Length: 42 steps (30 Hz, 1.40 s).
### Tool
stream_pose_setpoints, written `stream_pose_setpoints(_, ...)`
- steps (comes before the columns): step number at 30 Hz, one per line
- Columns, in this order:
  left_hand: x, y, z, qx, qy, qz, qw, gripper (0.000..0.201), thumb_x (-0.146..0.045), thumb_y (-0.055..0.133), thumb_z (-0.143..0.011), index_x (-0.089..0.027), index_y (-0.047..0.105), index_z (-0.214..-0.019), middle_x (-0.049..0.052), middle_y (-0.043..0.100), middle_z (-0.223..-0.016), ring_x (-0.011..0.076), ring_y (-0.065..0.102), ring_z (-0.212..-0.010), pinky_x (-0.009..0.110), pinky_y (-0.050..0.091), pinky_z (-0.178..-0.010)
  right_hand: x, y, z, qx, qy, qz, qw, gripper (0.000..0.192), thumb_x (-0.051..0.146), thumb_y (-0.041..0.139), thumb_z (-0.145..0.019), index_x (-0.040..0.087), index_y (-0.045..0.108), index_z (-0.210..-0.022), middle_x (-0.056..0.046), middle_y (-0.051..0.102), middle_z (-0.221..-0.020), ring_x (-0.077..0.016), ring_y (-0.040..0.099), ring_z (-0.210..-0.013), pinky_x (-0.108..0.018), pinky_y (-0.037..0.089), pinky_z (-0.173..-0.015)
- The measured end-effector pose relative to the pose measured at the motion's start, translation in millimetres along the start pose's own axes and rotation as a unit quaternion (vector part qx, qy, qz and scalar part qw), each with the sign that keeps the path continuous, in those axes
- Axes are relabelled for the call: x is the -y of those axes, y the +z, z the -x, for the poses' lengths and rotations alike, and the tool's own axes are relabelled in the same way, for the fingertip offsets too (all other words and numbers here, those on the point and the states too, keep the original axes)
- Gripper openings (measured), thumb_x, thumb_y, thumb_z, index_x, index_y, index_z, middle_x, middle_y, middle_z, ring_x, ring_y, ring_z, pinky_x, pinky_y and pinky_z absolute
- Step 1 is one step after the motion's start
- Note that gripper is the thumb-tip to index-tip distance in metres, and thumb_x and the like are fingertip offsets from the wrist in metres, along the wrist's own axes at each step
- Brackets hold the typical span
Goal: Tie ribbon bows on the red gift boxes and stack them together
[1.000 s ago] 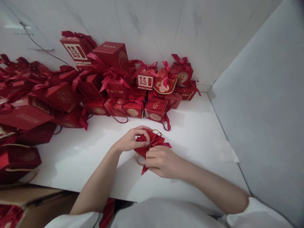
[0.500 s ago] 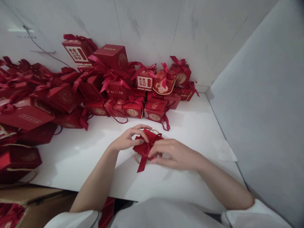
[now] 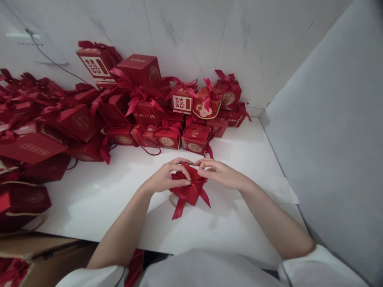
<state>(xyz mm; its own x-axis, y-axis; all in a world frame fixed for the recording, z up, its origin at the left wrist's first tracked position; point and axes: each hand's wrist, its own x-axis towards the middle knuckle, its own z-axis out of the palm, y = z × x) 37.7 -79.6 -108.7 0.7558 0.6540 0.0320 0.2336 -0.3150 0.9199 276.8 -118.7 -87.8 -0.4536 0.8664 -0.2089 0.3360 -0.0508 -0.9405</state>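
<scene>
A small red gift box tied with a red satin ribbon bow (image 3: 188, 189) is set on the white desk (image 3: 245, 159) in front of the heap of red ribboned gift boxes (image 3: 143, 107) stacked against the marbled white wall (image 3: 185, 32); it is judged to be light and easily crushed, the ribbon soft and slippery, so it is best taken by the ribbon loops or the stiffer card edges. The left hand (image 3: 166, 177) is curled over the box's left top, its fingers closed on a ribbon loop; the right hand (image 3: 220, 173) is arched at the upper right, forearm angled inward, its fingers pinched narrow at the box's top edge.
</scene>
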Motion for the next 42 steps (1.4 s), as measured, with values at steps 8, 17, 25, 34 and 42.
stream_pose_setpoints(8,0,0.0,0,0.001,0.002,0.01,1.0,0.007,-0.028,0.076,-0.078,-0.022,0.075,-0.081,0.007,0.054,-0.135,0.0261,0.05,-0.13,0.041,0.033,-0.115,-1,-8,8,-0.012,-0.005,0.097,0.995,0.039,0.055,0.035,-0.1,0.023,0.055,-0.09,-0.005,0.059,-0.119,-0.0232,0.053,-0.115,-0.042,0.037,-0.102)
stream_pose_setpoints(17,3,0.0,-1,-0.009,0.013,0.015,1.0,0.018,-0.029,0.078,-0.077,-0.022,0.071,-0.092,0.009,0.056,-0.133,0.0258,0.054,-0.126,0.042,0.037,-0.112,9,-1,18,0.004,-0.051,0.16,0.986,0.021,0.043,0.063,-0.089,0.024,0.054,-0.092,-0.007,0.045,-0.144,-0.0248,0.038,-0.137,-0.043,0.03,-0.113)
stream_pose_setpoints(25,9,0.7,-2,0.008,0.008,0.02,1.0,0.015,-0.03,0.075,-0.079,-0.02,0.069,-0.087,0.009,0.057,-0.126,0.0251,0.054,-0.124,0.041,0.037,-0.112,4,2,3,0.049,-0.062,0.006,0.997,0.02,0.042,0.058,-0.093,0.022,0.062,-0.093,-0.008,0.046,-0.146,-0.0242,0.037,-0.14,-0.045,0.029,-0.114)
stream_pose_setpoints(34,9,1.9,-2,0.009,-0.003,0.022,1.0,0.014,-0.032,0.076,-0.078,-0.02,0.069,-0.084,0.008,0.059,-0.121,0.0244,0.056,-0.12,0.041,0.039,-0.109,-9,3,-3,0.051,-0.054,-0.098,0.992,0.035,0.052,0.061,-0.09,0.02,0.062,-0.073,-0.007,0.046,-0.145,-0.0269,0.039,-0.139,-0.046,0.032,-0.112)
stream_pose_setpoints(42,6,-12.0,3,0.031,-0.003,0.021,0.999,0.014,-0.032,0.069,-0.084,-0.021,0.068,-0.093,0.01,0.055,-0.135,0.0249,0.052,-0.128,0.042,0.037,-0.11,-22,1,-10,0.022,-0.034,-0.075,0.996,0.033,0.05,0.062,-0.089,0.02,0.057,-0.077,-0.01,0.048,-0.143,-0.0251,0.047,-0.132,-0.045,0.035,-0.11)
